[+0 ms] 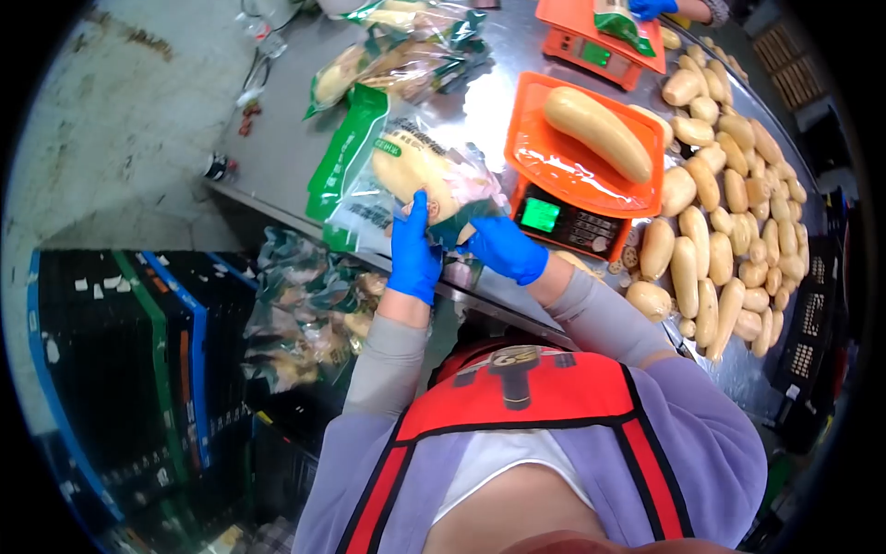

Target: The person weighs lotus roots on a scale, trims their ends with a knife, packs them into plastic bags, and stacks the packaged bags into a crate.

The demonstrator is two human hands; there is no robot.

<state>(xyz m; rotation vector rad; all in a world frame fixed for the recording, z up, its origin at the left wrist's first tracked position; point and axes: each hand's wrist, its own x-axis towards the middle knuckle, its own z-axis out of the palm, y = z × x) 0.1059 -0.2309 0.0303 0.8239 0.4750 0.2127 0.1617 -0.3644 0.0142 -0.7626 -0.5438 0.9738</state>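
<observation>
Red apron fills the head view's near side. At the steel table's front edge, left hand clamps the filled plastic bag, thumb on top; right hand half-curls beside it, grip unclear. Bare steel narrows toward the orange scale.

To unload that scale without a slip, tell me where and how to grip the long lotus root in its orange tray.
Grip the lotus root across its middle, from above: it lies slantwise in the orange tray, top uncovered, and its long, rounded shape should balance best there.
</observation>
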